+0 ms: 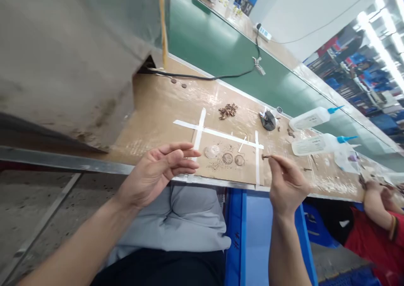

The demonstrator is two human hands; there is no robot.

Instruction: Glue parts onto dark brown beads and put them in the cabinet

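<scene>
My left hand (pixel 154 172) hovers above the front edge of the workbench, its fingers stretched out and apart with nothing in them. A clear round plastic disc (pixel 212 152) lies just beyond its fingertips. Off to the right, my right hand (pixel 287 183) pinches a small dark stick-like piece (pixel 267 156) between thumb and forefinger; its exact kind is too small to tell. Between the hands, a cardboard sheet (pixel 246 174) is edged with white tape (pixel 217 132). On it are two dark-rimmed rings (pixel 227 158), scattered dark crumbs and a thin white stick (pixel 242 144).
Beyond the tape sits a pile of shiny brown pieces (pixel 228 111). Two blue-tipped squeeze bottles (pixel 311 118) lie at the right, near a black bundle (pixel 268 120). A large metal box (pixel 69 59) stands left. A co-worker's hand (pixel 375 193) is at far right; blue crates (pixel 236 235) stand below.
</scene>
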